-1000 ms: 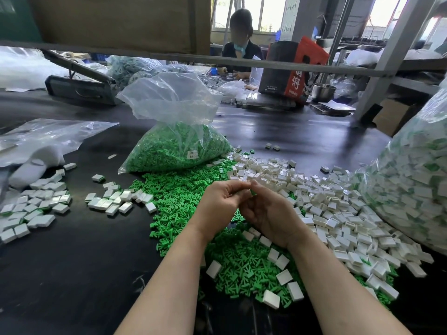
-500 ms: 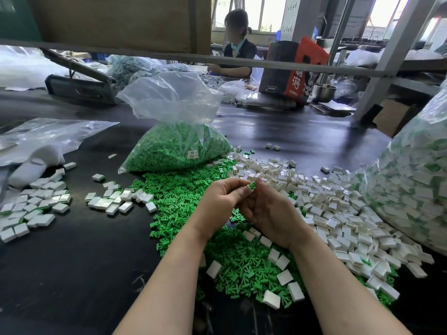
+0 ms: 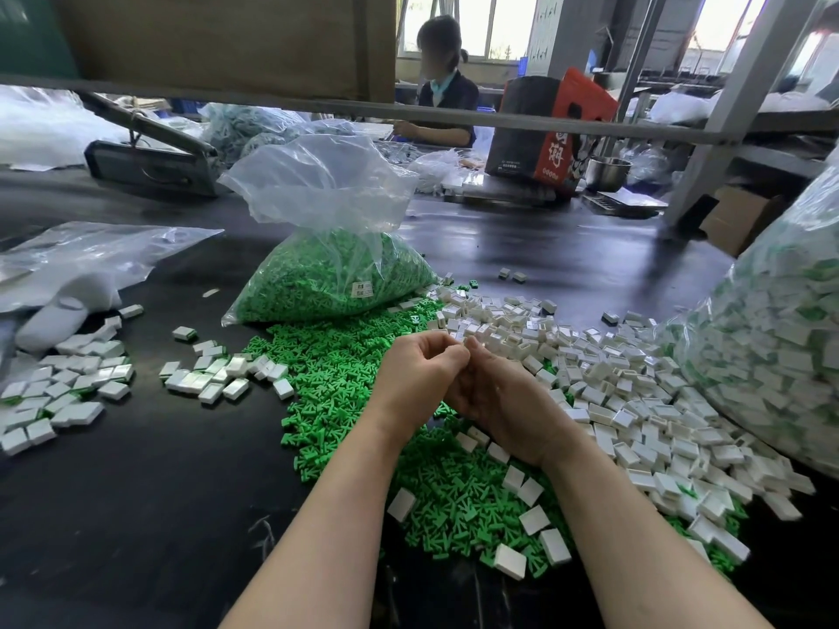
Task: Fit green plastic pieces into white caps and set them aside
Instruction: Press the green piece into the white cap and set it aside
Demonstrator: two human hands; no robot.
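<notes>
Left hand (image 3: 415, 370): fingers curled, fingertips meeting the right hand above the green pile; whatever it pinches is hidden.
Right hand (image 3: 499, 392): curled too, contents hidden.
Green pieces (image 3: 327, 379): loose heap on the dark surface (image 3: 136, 492).
White caps (image 3: 613, 379): spread right of the green pile.
Finished caps (image 3: 209, 374): left of it.
Bag of green pieces (image 3: 331, 274): behind it.

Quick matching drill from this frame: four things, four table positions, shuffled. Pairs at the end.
Things:
1. clear plastic bag of green plastic pieces
2. loose pile of empty white rectangular caps
3. large clear bag of assembled white-and-green caps
4. small cluster of set-aside white caps

Places:
A. far right edge
B. left of the hands
C. behind the hands, centre
D. right of the hands

Pairs: 1-C, 2-D, 3-A, 4-B
</notes>
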